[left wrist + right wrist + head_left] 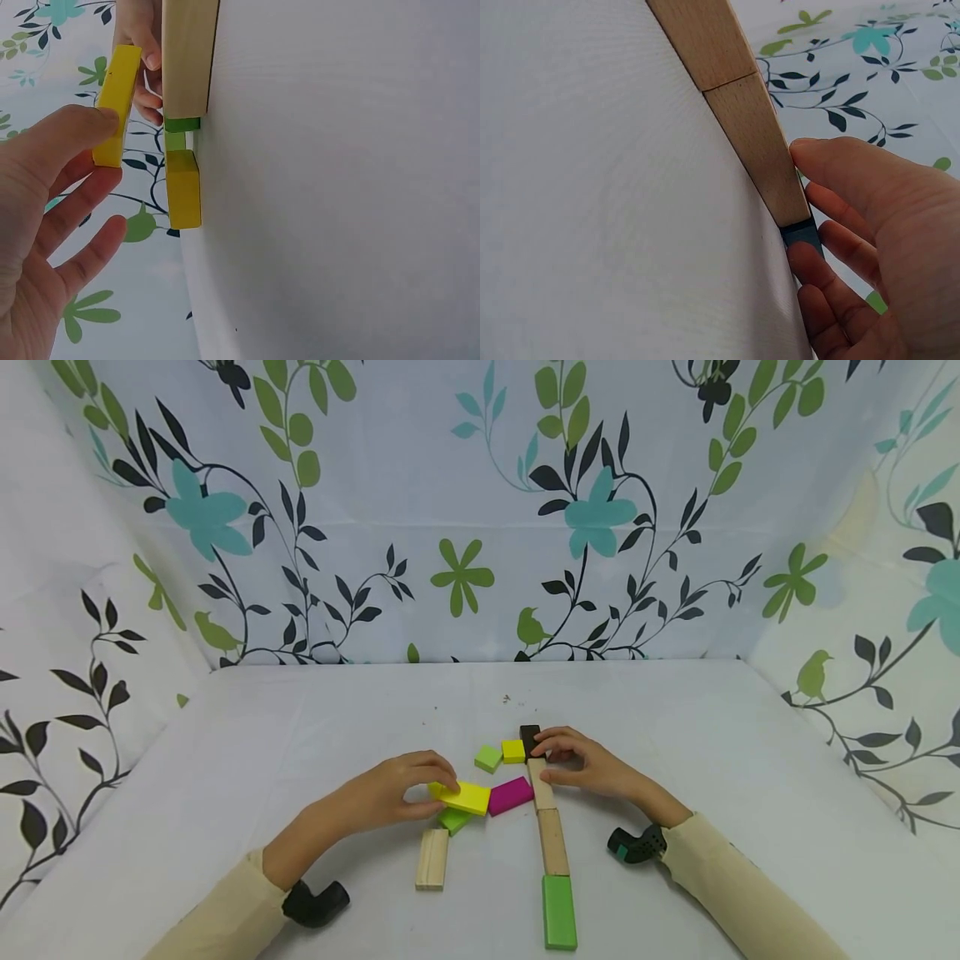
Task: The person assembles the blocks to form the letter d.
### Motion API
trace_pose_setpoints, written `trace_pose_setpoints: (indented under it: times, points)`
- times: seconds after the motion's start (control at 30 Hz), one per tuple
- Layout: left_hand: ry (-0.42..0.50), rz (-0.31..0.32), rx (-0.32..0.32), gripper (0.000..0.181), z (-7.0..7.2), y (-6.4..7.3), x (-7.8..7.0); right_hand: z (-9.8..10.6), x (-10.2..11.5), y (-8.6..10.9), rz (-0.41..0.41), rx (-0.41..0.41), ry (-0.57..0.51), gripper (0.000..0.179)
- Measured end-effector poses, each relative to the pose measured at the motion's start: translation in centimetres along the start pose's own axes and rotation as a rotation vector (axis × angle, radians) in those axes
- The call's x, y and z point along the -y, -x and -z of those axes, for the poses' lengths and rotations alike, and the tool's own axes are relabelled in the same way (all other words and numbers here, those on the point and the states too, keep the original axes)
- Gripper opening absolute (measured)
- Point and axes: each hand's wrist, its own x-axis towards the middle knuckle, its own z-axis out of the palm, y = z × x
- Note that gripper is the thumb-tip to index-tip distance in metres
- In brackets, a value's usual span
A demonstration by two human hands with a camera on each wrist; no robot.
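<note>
My left hand (401,789) pinches a long yellow block (116,105) between thumb and fingers, raised off the table in the left wrist view. In the head view it overlaps a green block (454,821), beside the left wooden block (431,860). Its right end is close to a magenta block (511,796). My right hand (588,766) is at the far end of a row, fingers touching a dark block (529,739). Its thumb (817,157) is against the adjoining wooden block (761,154).
From the dark block, the row runs toward me through wooden blocks (553,842) to a green block (559,912). Beside the dark block lie a small yellow block (513,751) and a light green block (488,758). Patterned cloth (420,485) hangs behind the white table surface (300,718).
</note>
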Motion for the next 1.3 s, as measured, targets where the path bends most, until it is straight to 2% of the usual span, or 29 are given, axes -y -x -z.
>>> trace_pose_setpoints:
  times: [0.33,0.6,0.93,1.3]
  points:
    - [-0.027,0.02,0.013,0.019,0.0,1.6,-1.0,-0.2,0.1,-0.1,0.009,-0.002,0.005,0.03]
    - [-0.038,-0.094,-0.03,0.026,-0.2,2.8,-1.4,-0.2,0.2,0.0,0.011,-0.005,0.0,0.03]
    - [-0.024,-0.174,-0.042,0.029,-0.5,4.1,-2.1,-0.3,0.2,0.2,0.018,-0.014,0.002,0.03]
    - [-0.003,-0.169,-0.02,0.029,-0.6,5.0,-3.7,-0.4,0.2,0.1,0.033,-0.023,0.021,0.029]
